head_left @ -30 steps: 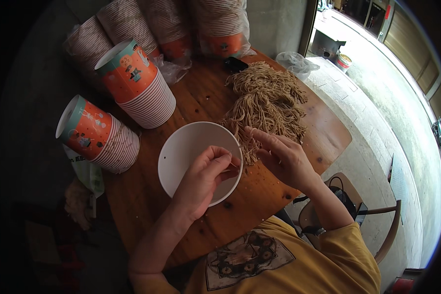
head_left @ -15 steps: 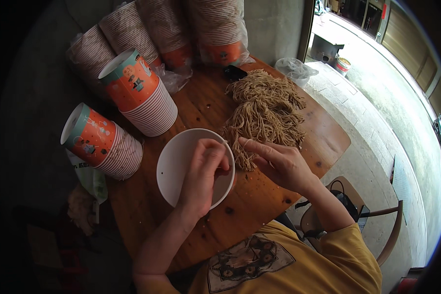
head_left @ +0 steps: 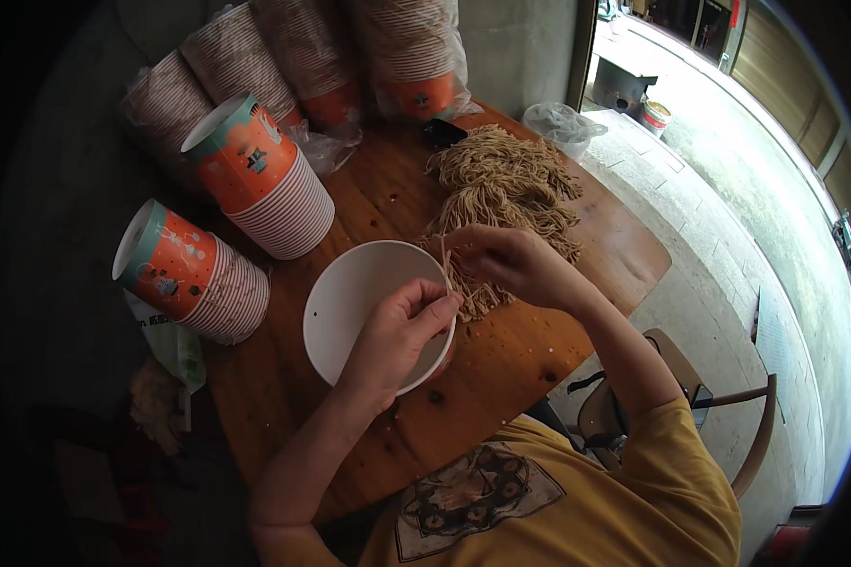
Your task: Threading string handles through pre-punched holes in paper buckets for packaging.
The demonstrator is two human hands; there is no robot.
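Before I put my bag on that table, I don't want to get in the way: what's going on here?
A person's left hand pinches a thin pale strand near the rim of an open paper bucket; the strand runs up to the right hand, whose grip is hard to make out. A heap of tan, noodle-like strands lies on the wooden table to the bucket's right. Two stacks of orange-and-teal paper buckets stand to its left.

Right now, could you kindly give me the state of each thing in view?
Left hand: fingers pinched on a thin strand
Right hand: fingers bent, grip unclear
Tub: upright, uncovered
Heap: loose, tangled
Near cups: nested in two stacks
Back cups: nested, wrapped in plastic
Clear bag: crumpled
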